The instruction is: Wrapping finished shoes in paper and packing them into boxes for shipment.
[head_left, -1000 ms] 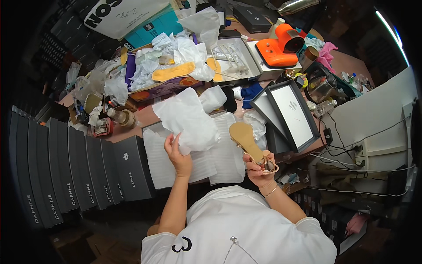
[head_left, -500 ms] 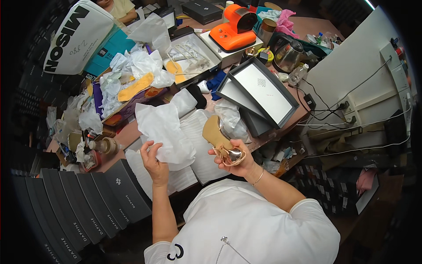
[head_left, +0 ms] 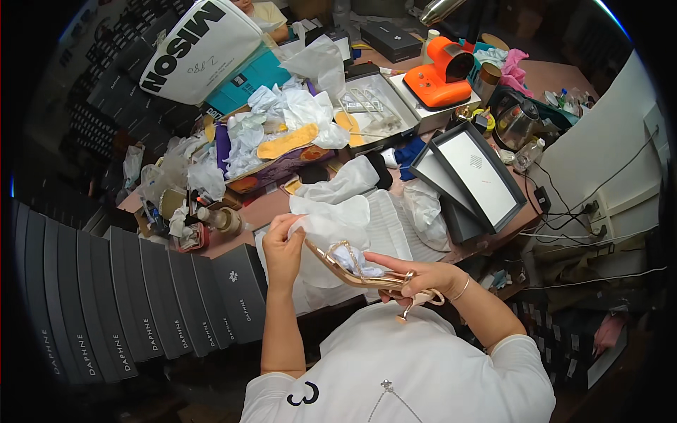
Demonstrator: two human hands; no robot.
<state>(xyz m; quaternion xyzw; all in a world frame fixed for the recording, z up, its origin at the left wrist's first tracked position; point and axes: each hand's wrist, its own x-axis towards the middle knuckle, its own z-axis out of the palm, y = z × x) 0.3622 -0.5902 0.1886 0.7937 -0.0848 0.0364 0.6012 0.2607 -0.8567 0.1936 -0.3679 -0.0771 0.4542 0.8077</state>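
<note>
While a row of dark grey boxes [head_left: 159,296] stands beside the left front corner of the pink worktop [head_left: 264,211], a purple-sided carton [head_left: 282,169] sits farther back, filled with crumpled paper [head_left: 247,137] and topped by a yellow insole [head_left: 288,141]. Near the front edge, the left hand [head_left: 283,243] has its thumb and fingers pinched together on a white tissue sheet [head_left: 321,225]. Just beside it, over the middle of that edge, a gold heeled sandal [head_left: 356,280] is held off the surface, toe to the left, heel downward, white stuffing under its straps. The right hand [head_left: 427,277] grips its heel end, forefinger stretched along the upper side. Past this, an orange device [head_left: 441,81] lies toward the back edge, and an open dark grey box [head_left: 476,169] rests tilted near the right front corner
</note>
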